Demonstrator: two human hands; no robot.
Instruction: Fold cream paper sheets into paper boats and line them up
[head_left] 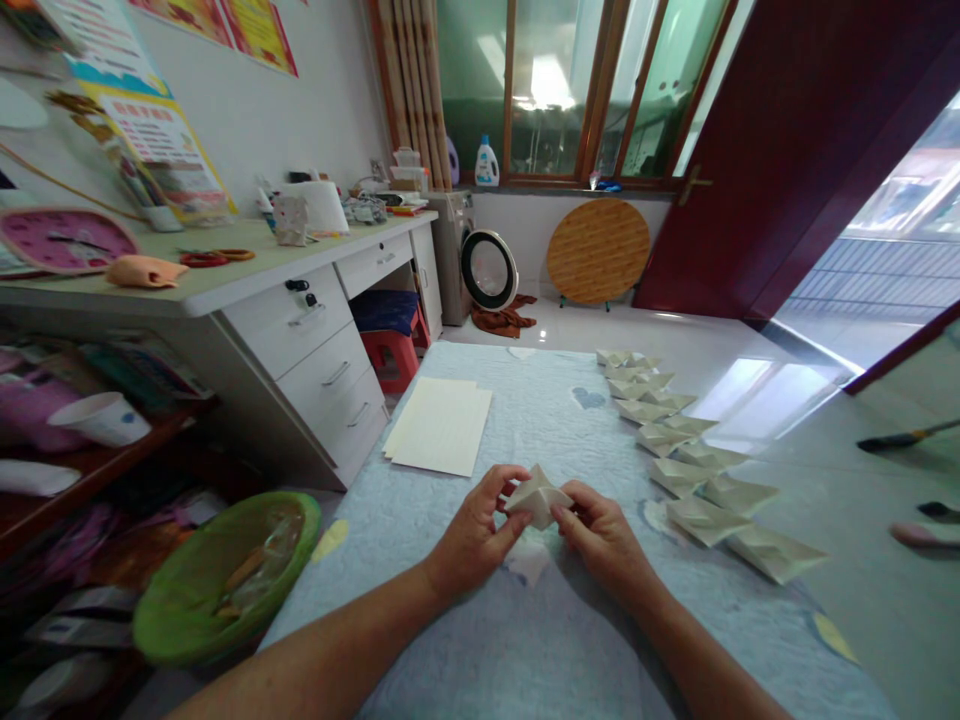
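Note:
A small folded piece of cream paper (538,498) is held up just above the table, its peak pointing away from me. My left hand (484,520) pinches its left side between thumb and fingers. On the other side, my right hand (596,525) grips the right corner the same way. Beyond my left hand lies a stack of flat cream paper sheets (441,425). Several folded paper boats (705,520) stand in two rows along the right side of the table.
A pale blue quilted cloth (480,640) covers the table. At the left on the floor is a green basin (292,570) with plastic bags in it. A white desk (315,350) with drawers runs along the left wall; a red stool (397,350) is under it.

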